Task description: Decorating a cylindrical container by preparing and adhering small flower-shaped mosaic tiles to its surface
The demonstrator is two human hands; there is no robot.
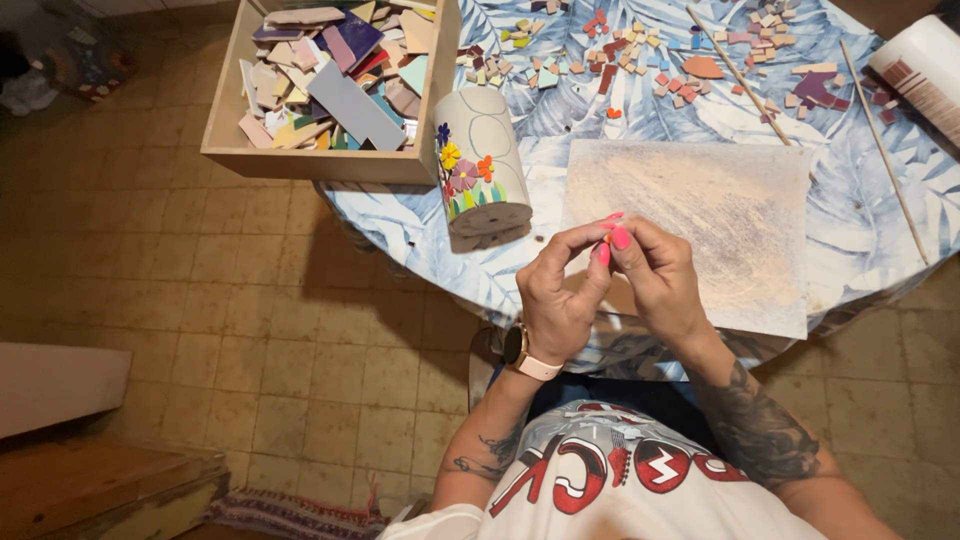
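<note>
free: bare board (pixel 720 200) ahead of hands | blocked: pot (pixel 482 165) left, tile box (pixel 300 155) beyond, sticks (pixel 885 150) right

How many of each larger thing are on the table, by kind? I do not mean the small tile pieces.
Wooden box of tile shards: 1
Cylindrical pot with mosaic flowers: 1
Work board: 1
Thin wooden sticks: 2
White bottle, at the edge of the view: 1
Total: 6

Pink nails, tattooed forearms, wristwatch (pixel 522 353), white printed T-shirt (pixel 640 480).
</note>
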